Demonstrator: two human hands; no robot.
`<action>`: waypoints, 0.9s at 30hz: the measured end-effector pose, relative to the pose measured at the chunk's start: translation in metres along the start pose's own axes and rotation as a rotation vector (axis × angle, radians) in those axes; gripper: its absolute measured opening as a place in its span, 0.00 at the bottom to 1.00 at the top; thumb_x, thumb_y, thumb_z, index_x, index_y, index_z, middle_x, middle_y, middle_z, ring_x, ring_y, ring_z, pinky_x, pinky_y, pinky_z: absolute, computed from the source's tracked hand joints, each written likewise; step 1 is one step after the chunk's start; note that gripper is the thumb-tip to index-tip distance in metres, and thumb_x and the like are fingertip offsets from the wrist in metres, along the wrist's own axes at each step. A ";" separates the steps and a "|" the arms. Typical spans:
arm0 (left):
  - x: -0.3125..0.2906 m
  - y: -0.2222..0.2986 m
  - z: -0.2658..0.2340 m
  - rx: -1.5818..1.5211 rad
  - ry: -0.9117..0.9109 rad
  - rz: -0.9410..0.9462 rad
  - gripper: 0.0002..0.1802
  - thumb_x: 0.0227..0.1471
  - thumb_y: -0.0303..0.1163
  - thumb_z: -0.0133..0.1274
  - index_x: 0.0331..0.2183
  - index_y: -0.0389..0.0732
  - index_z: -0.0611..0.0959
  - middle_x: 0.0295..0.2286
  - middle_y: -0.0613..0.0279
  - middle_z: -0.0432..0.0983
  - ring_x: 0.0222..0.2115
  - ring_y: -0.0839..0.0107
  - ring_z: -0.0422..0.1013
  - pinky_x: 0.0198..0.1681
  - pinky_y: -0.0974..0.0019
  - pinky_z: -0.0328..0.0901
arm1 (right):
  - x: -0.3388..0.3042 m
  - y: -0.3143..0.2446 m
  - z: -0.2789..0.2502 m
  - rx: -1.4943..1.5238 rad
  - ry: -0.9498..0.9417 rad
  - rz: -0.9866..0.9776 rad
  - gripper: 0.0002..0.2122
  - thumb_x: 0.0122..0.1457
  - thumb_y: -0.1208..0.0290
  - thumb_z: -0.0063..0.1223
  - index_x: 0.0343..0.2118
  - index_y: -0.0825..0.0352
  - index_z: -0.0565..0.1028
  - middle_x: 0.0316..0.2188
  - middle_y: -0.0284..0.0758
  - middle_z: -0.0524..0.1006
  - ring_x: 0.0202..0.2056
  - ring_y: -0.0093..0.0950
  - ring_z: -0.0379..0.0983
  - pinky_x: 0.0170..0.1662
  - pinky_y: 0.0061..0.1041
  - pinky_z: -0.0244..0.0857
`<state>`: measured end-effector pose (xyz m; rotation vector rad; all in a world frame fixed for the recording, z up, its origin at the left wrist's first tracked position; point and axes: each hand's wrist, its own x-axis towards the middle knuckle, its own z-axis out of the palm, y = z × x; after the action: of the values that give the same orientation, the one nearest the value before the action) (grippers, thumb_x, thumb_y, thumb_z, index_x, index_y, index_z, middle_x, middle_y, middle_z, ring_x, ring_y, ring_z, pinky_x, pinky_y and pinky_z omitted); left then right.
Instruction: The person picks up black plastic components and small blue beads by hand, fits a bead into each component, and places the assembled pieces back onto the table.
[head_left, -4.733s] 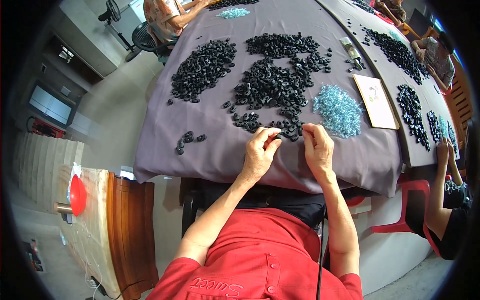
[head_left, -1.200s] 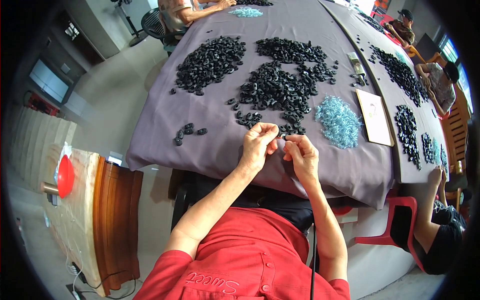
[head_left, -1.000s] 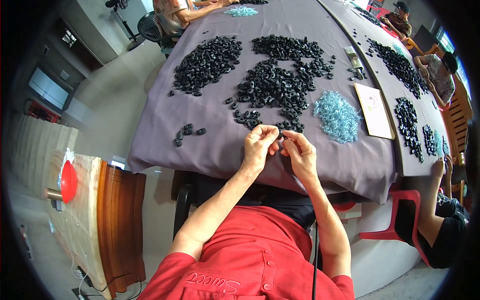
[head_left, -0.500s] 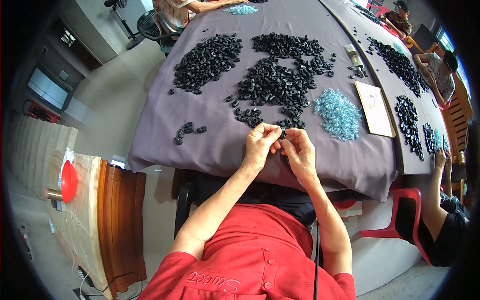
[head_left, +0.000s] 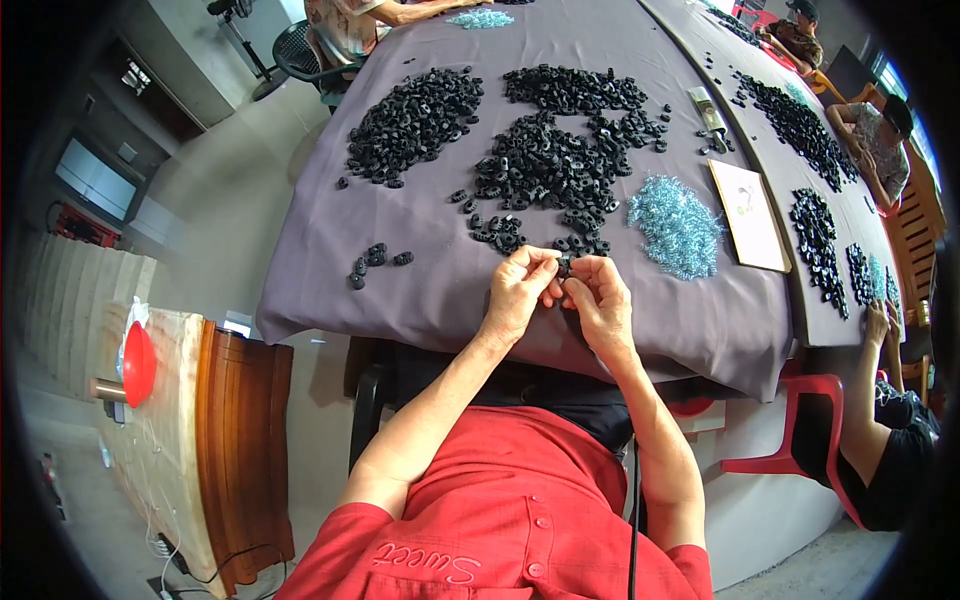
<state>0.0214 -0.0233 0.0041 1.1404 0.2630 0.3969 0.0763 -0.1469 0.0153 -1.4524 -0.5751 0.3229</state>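
Black piece (head_left: 564, 269): pinched between both hands, above the near part of the grey cloth (head_left: 420, 310).
Left hand (head_left: 515, 295): thumb and forefinger closed on the piece's left side.
Right hand (head_left: 603, 305): fingertips closed on its right side; earlier held well apart, now brought close beside the left hand.
Black heap (head_left: 550, 165): spread on the far side of the hands.
Pale-blue pile (head_left: 675, 230): left lying to the right, unmoved on the cloth.
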 end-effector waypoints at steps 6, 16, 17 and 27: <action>0.001 -0.003 -0.003 0.050 -0.037 0.030 0.04 0.54 0.28 0.50 0.33 0.39 0.76 0.18 0.67 0.71 0.16 0.82 0.64 0.20 0.79 0.60 | 0.000 -0.002 0.002 -0.046 0.009 -0.028 0.06 0.54 0.83 0.48 0.35 0.70 0.68 0.24 0.30 0.73 0.23 0.15 0.67 0.27 0.15 0.65; -0.004 -0.008 -0.001 0.146 0.005 0.150 0.03 0.53 0.26 0.51 0.31 0.39 0.77 0.19 0.71 0.71 0.17 0.85 0.66 0.19 0.80 0.61 | 0.001 -0.002 0.004 -0.071 0.029 -0.007 0.06 0.52 0.82 0.49 0.32 0.70 0.66 0.21 0.30 0.72 0.21 0.16 0.66 0.24 0.17 0.62; -0.004 -0.008 -0.001 0.160 0.006 0.166 0.03 0.53 0.26 0.51 0.32 0.39 0.77 0.19 0.71 0.71 0.17 0.85 0.66 0.19 0.80 0.61 | 0.001 -0.002 0.004 -0.074 0.028 -0.003 0.06 0.52 0.82 0.49 0.31 0.69 0.66 0.21 0.30 0.72 0.21 0.16 0.66 0.24 0.17 0.62; -0.006 -0.007 -0.001 0.249 0.001 0.207 0.03 0.52 0.26 0.51 0.32 0.39 0.77 0.20 0.71 0.72 0.18 0.85 0.67 0.19 0.79 0.62 | 0.001 0.005 0.003 -0.166 0.026 -0.069 0.06 0.51 0.82 0.49 0.28 0.69 0.64 0.19 0.33 0.71 0.20 0.17 0.67 0.24 0.19 0.63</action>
<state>0.0168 -0.0272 -0.0023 1.4182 0.1995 0.5583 0.0766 -0.1432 0.0104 -1.5893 -0.6415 0.2049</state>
